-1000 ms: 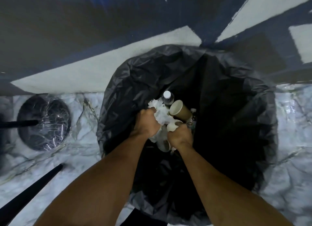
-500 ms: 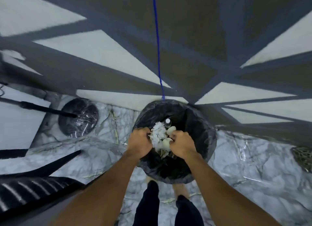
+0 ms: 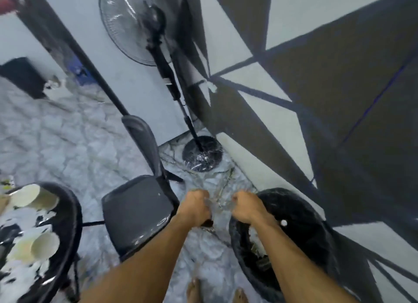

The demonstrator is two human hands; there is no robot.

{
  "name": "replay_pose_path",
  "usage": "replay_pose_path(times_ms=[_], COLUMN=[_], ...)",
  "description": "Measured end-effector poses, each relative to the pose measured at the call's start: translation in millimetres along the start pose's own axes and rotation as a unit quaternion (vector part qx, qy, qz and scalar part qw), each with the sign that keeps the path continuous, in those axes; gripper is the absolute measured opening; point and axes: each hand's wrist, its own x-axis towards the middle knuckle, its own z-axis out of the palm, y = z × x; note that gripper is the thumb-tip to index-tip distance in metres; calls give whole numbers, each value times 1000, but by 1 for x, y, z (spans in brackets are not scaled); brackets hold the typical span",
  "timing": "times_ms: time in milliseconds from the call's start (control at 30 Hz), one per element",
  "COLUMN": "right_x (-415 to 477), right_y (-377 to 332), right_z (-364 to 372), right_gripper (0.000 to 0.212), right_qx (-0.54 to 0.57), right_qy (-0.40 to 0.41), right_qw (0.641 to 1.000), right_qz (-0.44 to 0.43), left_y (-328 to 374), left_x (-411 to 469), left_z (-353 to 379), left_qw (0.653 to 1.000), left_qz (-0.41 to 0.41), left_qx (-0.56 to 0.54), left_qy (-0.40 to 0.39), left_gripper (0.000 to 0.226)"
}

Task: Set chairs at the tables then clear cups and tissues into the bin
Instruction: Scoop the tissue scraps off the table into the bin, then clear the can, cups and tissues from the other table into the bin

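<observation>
Both hands coming away from black-lined round bin point(image 3: 300, 214) at lower right, load now inside. Left hand point(image 3: 196, 206) and right hand point(image 3: 245, 206): fingers curled, empty. White paper cups point(image 3: 34, 198) and tissues point(image 3: 22, 275) waiting on round black surface point(image 3: 70, 214), lower left; view turning there.

- A small café or casual eating room is showing itself here: a round black table point(image 3: 67, 214) is standing at the left, with used paper cups point(image 3: 34, 197) and crumpled white tissues point(image 3: 24, 271) lying on its top.
- A black plastic chair point(image 3: 138, 212) is sitting just beside that table.
- A bin lined with a black bag point(image 3: 300, 214) is standing against the wall, holding white scraps.
- A pedestal fan point(image 3: 144, 28) is standing in the corner on marble-patterned flooring point(image 3: 74, 142).
- The wall point(image 3: 339, 87) is wearing a painted geometric pattern in dark and pale shapes.
</observation>
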Motion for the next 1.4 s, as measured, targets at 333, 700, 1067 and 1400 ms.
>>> replay_pose_path(times_ms=[333,700,1067,1400], right_x=[-20,-95,-159,-96], right_y=[-175,-312,-426,-508], right_z=[51,166,278,316], right_gripper=[29,38,39,53], right_qx=[-101,-176,-160,-157], right_qy=[-34,-98,-138,-134], right_qw=[973,928,888,879], right_qz=[-205,-314,-409,-430], left_y=[-138,-263,-384,-465], left_x=[-102,-240,-367,-339], left_z=[-57,-65,-56,-75], left_qw=[972,919,845,814], left_qz=[-135,-251,-380,-422], left_qx=[-84,-184,-210,-249], left_qy=[172,241,312,312], left_gripper=[15,45,41,53])
